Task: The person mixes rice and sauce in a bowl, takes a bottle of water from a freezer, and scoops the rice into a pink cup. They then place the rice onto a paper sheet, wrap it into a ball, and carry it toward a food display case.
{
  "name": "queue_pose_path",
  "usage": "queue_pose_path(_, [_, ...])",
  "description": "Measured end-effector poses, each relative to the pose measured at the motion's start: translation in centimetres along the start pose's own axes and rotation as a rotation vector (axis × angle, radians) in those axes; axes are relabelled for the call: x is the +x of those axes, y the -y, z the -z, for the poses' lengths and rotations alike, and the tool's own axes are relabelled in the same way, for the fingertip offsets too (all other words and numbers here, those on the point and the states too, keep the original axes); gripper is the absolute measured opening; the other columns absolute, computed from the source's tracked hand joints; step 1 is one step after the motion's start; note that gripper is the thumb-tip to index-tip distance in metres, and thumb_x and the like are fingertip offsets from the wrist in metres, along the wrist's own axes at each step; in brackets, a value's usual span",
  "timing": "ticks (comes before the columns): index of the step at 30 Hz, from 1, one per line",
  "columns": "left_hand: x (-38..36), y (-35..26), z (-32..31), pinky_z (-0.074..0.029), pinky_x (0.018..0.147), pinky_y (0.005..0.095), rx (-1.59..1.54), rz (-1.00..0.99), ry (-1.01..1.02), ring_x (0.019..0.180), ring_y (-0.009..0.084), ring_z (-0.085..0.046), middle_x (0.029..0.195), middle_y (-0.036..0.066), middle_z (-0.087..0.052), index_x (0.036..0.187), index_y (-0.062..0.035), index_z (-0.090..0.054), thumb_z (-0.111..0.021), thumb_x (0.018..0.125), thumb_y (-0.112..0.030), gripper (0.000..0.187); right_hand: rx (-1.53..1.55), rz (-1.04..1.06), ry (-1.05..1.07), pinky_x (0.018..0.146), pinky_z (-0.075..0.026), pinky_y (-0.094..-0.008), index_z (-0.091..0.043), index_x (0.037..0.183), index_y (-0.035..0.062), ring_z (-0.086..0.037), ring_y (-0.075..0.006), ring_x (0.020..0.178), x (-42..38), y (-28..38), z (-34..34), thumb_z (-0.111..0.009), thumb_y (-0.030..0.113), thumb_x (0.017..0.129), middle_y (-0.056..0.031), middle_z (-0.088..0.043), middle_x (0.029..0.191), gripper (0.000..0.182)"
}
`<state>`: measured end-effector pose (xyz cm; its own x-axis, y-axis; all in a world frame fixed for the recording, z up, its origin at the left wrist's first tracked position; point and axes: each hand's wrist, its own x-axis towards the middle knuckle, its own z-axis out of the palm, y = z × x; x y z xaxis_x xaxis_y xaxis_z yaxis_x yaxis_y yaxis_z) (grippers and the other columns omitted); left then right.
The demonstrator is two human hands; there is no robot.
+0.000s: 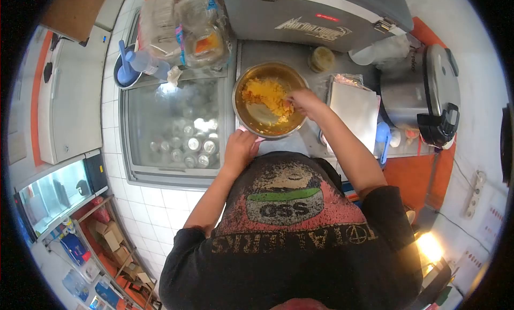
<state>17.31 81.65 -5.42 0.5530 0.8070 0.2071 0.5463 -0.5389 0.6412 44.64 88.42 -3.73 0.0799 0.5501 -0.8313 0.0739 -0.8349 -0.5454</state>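
Note:
A round metal bowl [239, 116] stands on the counter in front of me, with a loose yellow-orange food mixture [266, 95] inside. My right hand [305, 103] reaches over the bowl's right side, closed, its fingertips at the edge of the mixture. What those fingers hold, if anything, is hidden. At the near left rim, my left hand [241, 148] is closed on a pink cloth [259, 139] pressed against the bowl. Most of that cloth is covered by the hand and the bowl.
Left of the bowl is a glass-topped chest cooler [166, 117] with several cans. Bagged food containers [201, 39] lie behind it. A large grey cool box [316, 21] borders the back; a jar [321, 59], white paper [353, 109] and a rice cooker [409, 88] stand right.

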Motion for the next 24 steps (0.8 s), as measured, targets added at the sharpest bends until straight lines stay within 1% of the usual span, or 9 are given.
queue_pose_path(1, [-0.2, -0.3, -0.3, -0.043, 0.070, 0.0385, 0.062, -0.065, 0.028, 0.082, 0.0257, -0.055, 0.086, 0.005, -0.059, 0.087, -0.0081, -0.063, -0.071, 0.074, -0.014, 0.017, -0.064, 0.243, -0.194, 0.048, -0.042, -0.0330, -0.068, 0.086, -0.0008, -0.053, -0.0190, 0.051, 0.2, 0.0, -0.6, -0.058, 0.027, 0.084, -0.0069, -0.058, 0.063, 0.030])
queue_pose_path(2, [-0.2, -0.4, -0.6, -0.043, 0.069, 0.0374, 0.125, -0.131, 0.056, 0.083, 0.0232, -0.055, 0.088, 0.003, -0.059, 0.087, -0.0089, -0.063, -0.071, 0.073, -0.016, 0.017, -0.062, 0.249, -0.198, 0.048, -0.042, -0.0330, -0.068, 0.086, -0.0008, -0.053, -0.0190, 0.051, 0.9, -0.2, -1.5, -0.058, 0.027, 0.084, -0.0069, -0.058, 0.063, 0.030])
queue_pose_path(4, [-0.7, -0.3, -1.6, -0.042, 0.068, 0.0367, 0.203, -0.159, 0.047, 0.082, 0.0225, -0.054, 0.090, 0.002, -0.058, 0.089, -0.0091, -0.064, -0.071, 0.073, -0.017, 0.018, -0.836, 0.550, -0.647, 0.065, -0.053, -0.0401, -0.069, 0.093, 0.0002, -0.068, -0.0307, 0.077, 2.3, -1.2, -3.0, -0.058, 0.025, 0.082, -0.0168, -0.070, 0.085, 0.030])
queue_pose_path(7, [-1.2, 0.1, -2.7, -0.041, 0.065, 0.0359, 0.308, -0.188, 0.016, 0.079, 0.0214, -0.053, 0.087, 0.001, -0.057, 0.092, -0.0099, -0.066, -0.072, 0.073, -0.019, 0.022, -0.974, 0.258, -0.431, 0.079, -0.053, -0.0436, -0.070, 0.098, 0.0047, -0.067, -0.0342, 0.095, 1.3, -1.2, -4.0, -0.056, 0.022, 0.081, -0.0206, -0.069, 0.097, 0.029])
queue_pose_path(11, [-1.6, -0.1, -2.4, -0.041, 0.063, 0.0350, 0.359, -0.192, -0.015, 0.076, 0.0205, -0.051, 0.078, 0.001, -0.053, 0.098, -0.0099, -0.067, -0.074, 0.073, -0.022, 0.028, -1.138, 0.288, -0.372, 0.079, -0.054, -0.0434, -0.071, 0.099, 0.0048, -0.068, -0.0328, 0.094, -2.4, 3.0, -3.4, -0.053, 0.021, 0.081, -0.0203, -0.069, 0.101, 0.030])
queue_pose_path(17, [-2.3, 0.1, -3.2, -0.040, 0.065, 0.0355, 0.410, -0.165, 0.089, 0.079, 0.0213, -0.053, 0.075, 0.003, -0.054, 0.105, -0.0071, -0.065, -0.068, 0.077, -0.022, 0.032, -0.957, 0.389, -0.431, 0.079, -0.054, -0.0433, -0.071, 0.097, 0.0047, -0.068, -0.0314, 0.094, -0.4, 2.7, -7.2, -0.055, 0.020, 0.080, -0.0194, -0.069, 0.102, 0.028])
queue_pose_path(20, [-2.4, -0.2, -2.8, -0.040, 0.067, 0.0365, 0.425, -0.134, 0.107, 0.079, 0.0214, -0.054, 0.074, 0.003, -0.055, 0.097, -0.0079, -0.064, -0.068, 0.077, -0.022, 0.025, -1.096, 0.372, -0.477, 0.078, -0.054, -0.0430, -0.071, 0.096, 0.0041, -0.068, -0.0315, 0.092, 1.6, -0.5, -7.4, -0.057, 0.021, 0.079, -0.0193, -0.069, 0.097, 0.028])
queue_pose_path(22, [-2.0, -0.1, -2.6, -0.041, 0.068, 0.0373, 0.398, -0.116, 0.113, 0.079, 0.0221, -0.053, 0.075, 0.004, -0.055, 0.095, -0.0076, -0.064, -0.070, 0.076, -0.022, 0.025, -1.200, 0.338, -0.267, 0.078, -0.054, -0.0431, -0.071, 0.095, 0.0025, -0.069, -0.0314, 0.090, -1.0, 1.8, -5.7, -0.056, 0.021, 0.079, -0.0189, -0.070, 0.095, 0.029])
queue_pose_path(24, [-2.2, -0.4, -2.3, -0.041, 0.069, 0.0382, 0.370, -0.101, 0.137, 0.079, 0.0229, -0.053, 0.075, 0.004, -0.055, 0.093, -0.0074, -0.063, -0.072, 0.074, -0.022, 0.026, -1.156, 0.390, -0.296, 0.078, -0.054, -0.0434, -0.071, 0.096, 0.0028, -0.069, -0.0314, 0.090, -2.5, 4.0, -5.0, -0.056, 0.021, 0.079, -0.0187, -0.070, 0.096, 0.029])
